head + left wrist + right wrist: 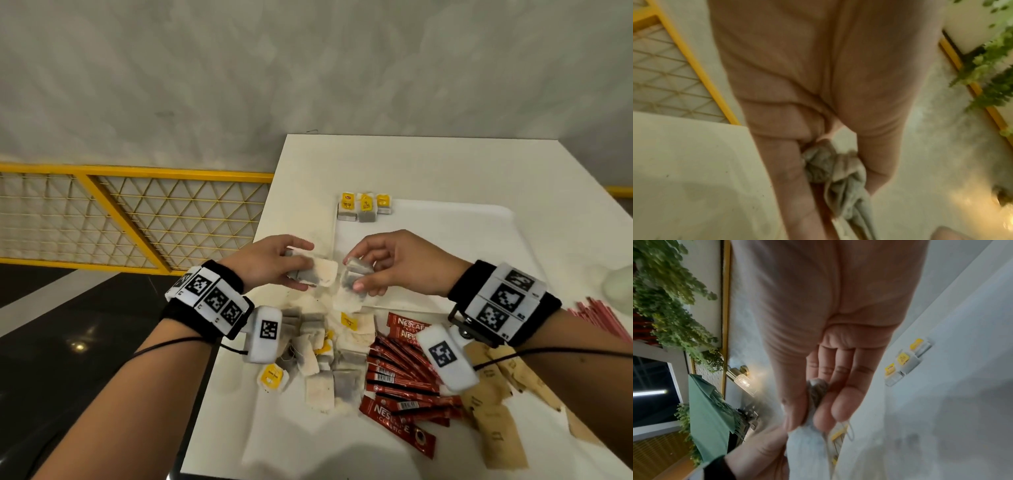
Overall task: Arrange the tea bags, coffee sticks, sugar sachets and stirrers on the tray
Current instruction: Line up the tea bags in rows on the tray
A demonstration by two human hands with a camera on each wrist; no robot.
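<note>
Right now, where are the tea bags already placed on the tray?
Head view: three tea bags with yellow tags sit in a row at the tray's far-left corner, beyond both hands; the loose heap lies nearer, off the tray.

Head cam looks down and forward from above the white table (428,164), both forearms entering from the frame's bottom. Left wrist cam sits very close under the left hand (818,81), facing along the fingers. Right wrist cam does likewise under the right hand (828,313). Head and right wrist views share the three placed tea bags (364,206) (904,363).
</note>
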